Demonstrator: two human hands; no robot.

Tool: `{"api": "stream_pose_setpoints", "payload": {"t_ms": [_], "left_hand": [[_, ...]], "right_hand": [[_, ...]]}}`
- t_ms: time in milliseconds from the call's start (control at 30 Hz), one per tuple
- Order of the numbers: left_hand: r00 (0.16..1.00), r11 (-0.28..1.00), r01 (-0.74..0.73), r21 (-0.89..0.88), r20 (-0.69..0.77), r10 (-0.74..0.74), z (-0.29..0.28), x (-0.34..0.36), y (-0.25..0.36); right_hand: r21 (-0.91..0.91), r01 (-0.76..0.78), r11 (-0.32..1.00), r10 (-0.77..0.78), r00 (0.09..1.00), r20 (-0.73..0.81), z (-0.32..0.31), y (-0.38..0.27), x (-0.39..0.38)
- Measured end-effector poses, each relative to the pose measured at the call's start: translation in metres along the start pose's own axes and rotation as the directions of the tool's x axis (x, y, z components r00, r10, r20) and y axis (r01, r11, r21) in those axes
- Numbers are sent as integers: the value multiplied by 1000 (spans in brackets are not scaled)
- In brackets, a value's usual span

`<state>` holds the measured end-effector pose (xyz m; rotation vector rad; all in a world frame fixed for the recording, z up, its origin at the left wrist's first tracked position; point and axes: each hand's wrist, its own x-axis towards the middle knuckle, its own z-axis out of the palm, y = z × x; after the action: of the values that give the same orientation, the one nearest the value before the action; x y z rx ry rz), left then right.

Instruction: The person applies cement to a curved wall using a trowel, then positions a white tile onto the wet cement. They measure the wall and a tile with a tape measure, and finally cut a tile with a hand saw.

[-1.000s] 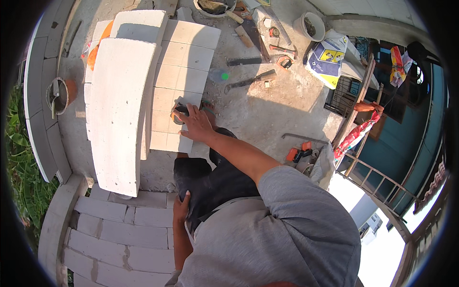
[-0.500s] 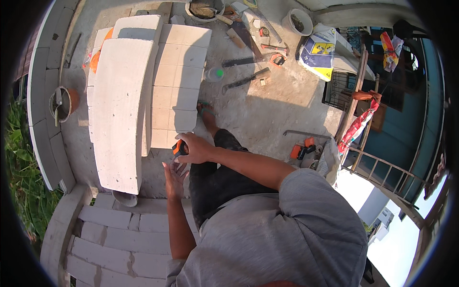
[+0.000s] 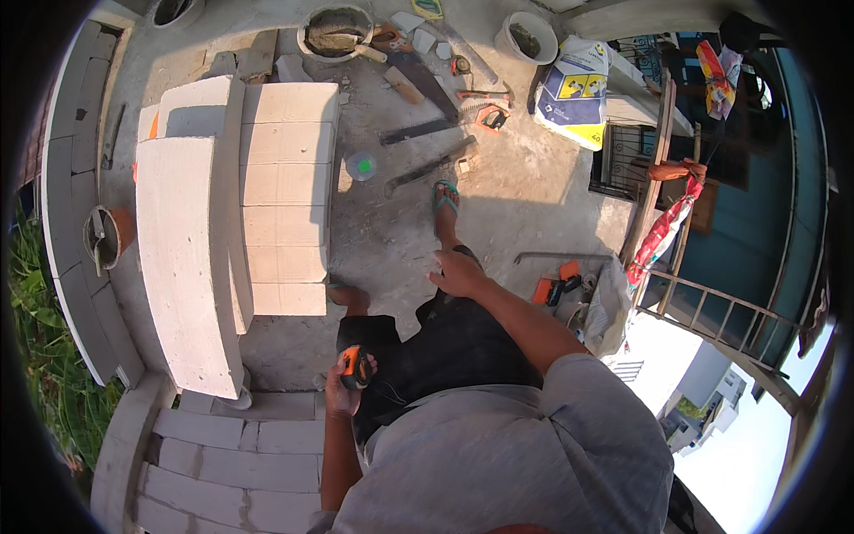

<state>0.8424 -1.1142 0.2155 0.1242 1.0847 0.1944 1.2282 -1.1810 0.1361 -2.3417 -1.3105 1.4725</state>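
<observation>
Gripping tape measure (image 3: pixel 356 367), orange and black, in left hand (image 3: pixel 341 392): fingers wrapped round it, just beside left thigh of black shorts (image 3: pixel 422 356). Got right hand (image 3: pixel 458 274) well apart from left, back up, fingers bent, at right knee. With palm side hidden, cannot tell whether closed on anything or pressing on the knee.

Ahead of knees: left foot (image 3: pixel 351 299) just beside low block stack (image 3: pixel 285 214); right foot (image 3: pixel 446 212) in green sandal, farther forward. Left of low stack, see taller stack (image 3: pixel 178 258), pale too, rising nearer the camera.

On floor (image 3: pixel 391 245) past the feet: clear bottle with green cap (image 3: pixel 361 165) near low stack, dark tool (image 3: pixel 431 166), handsaw (image 3: pixel 418 132) with orange handle, wide saw (image 3: pixel 425 82), wood offcut (image 3: pixel 404 86). Near those: red-handled hammer (image 3: pixel 483 94) and second tape (image 3: pixel 460 65).

Farther up: basin (image 3: pixel 303 40) with grey mortar and trowel (image 3: pixel 372 53) in it; pale bucket (image 3: pixel 503 49), also holding mortar; next to that, white-blue-yellow bag (image 3: pixel 574 93).

Out right: bent bar (image 3: pixel 560 257), then orange-and-black items (image 3: pixel 558 285) beside crumpled sack (image 3: pixel 609 307).

Out left: orange bucket (image 3: pixel 124 227) with second trowel (image 3: pixel 98 258) inside, then plants (image 3: pixel 76 356) beyond edge wall (image 3: pixel 67 187). Lower left: laid blocks (image 3: pixel 236 476) beside left forearm.
</observation>
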Motion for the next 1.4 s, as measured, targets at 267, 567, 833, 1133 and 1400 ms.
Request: {"api": "stream_pose_setpoints", "payload": {"t_ms": [267,567,833,1133,1400], "left_hand": [[990,985,96,-142,-84,-109,117,113,-72],[913,914,352,-200,-141,-383,187,199,-136],[918,949,296,-106,-241,-313,196,224,-114],[935,966,258,16,-255,-246,207,215,-104],[965,950,254,182,-106,-238,204,197,-98]], "right_hand": [[-171,-414,894,406,910,-86,-91,301,192],[-538,-252,805,210,968,-140,-166,443,370],[-717,-291,633,200,957,-212,-138,495,415],[-543,-28,839,-91,977,-191,-166,487,333],[235,-383,893,379,923,64,-217,402,152]]}}
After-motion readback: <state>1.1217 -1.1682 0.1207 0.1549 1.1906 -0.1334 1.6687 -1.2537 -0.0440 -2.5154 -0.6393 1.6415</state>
